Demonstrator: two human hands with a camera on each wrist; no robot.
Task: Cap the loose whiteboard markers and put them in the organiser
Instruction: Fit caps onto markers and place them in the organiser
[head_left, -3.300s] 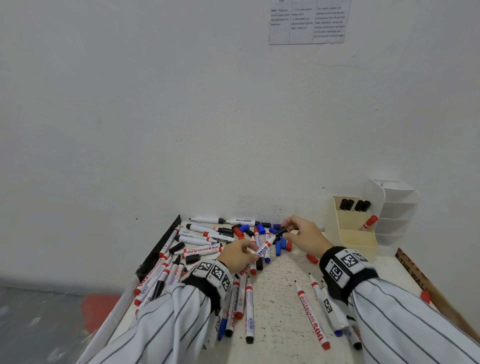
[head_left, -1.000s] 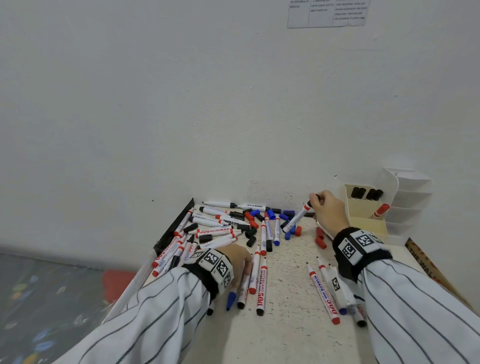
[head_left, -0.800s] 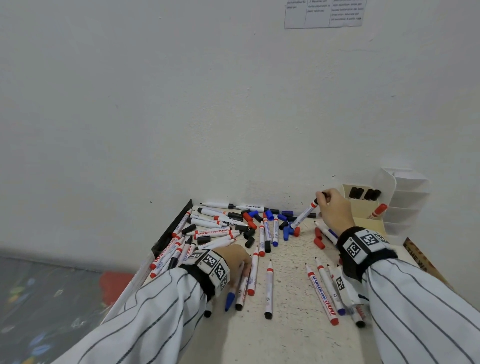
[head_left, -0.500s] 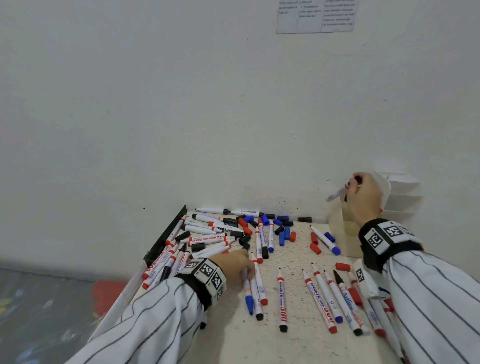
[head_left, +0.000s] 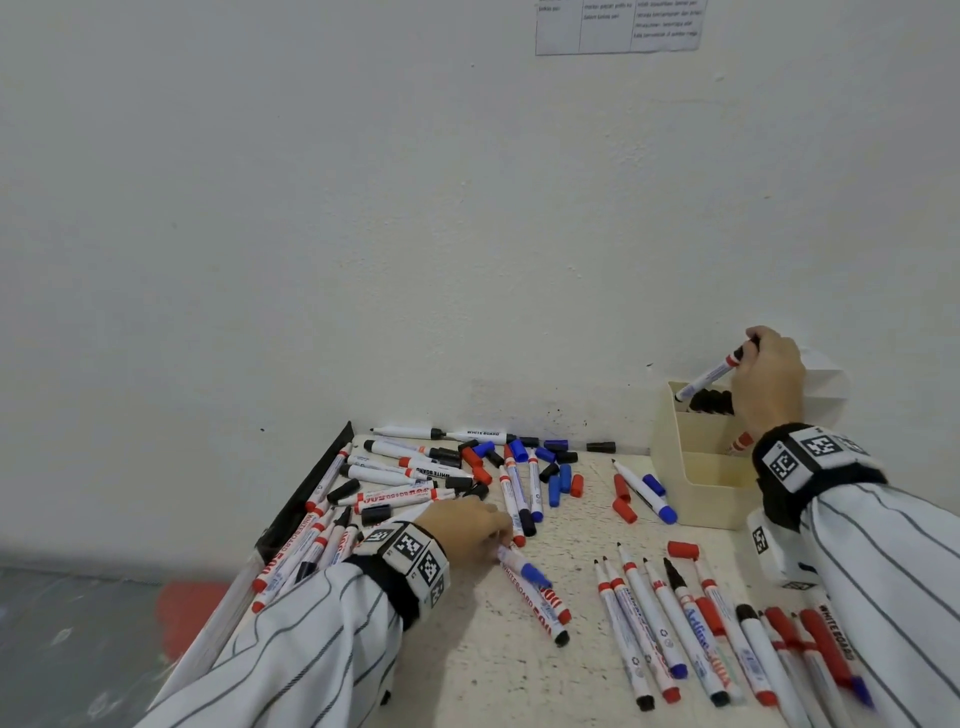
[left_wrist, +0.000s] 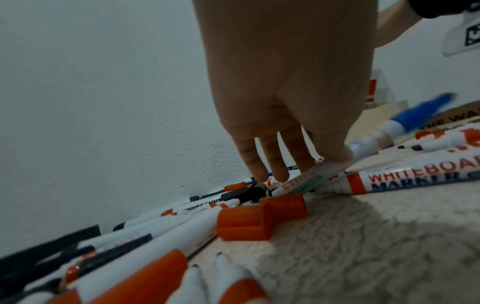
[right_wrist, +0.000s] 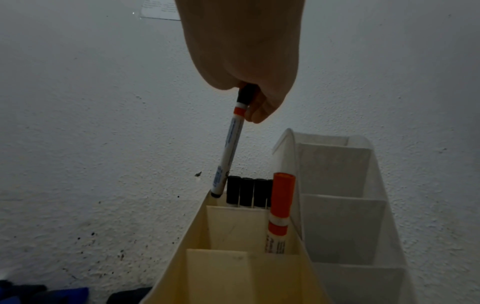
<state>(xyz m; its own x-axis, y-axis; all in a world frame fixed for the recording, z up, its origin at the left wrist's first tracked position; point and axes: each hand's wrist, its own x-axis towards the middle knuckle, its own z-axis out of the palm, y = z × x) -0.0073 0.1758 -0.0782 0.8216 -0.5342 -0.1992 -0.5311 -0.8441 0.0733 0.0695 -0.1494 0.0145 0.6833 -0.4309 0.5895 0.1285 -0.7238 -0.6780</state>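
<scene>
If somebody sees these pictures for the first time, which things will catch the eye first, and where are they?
First comes the big scatter of whiteboard markers and loose caps across the table, thickest at its far left. Next, the right hand at the far right lowers a black-capped marker into the back compartment of the cream organiser, beside black caps already standing there. The left hand picks up a blue-capped marker near the table's middle.
</scene>
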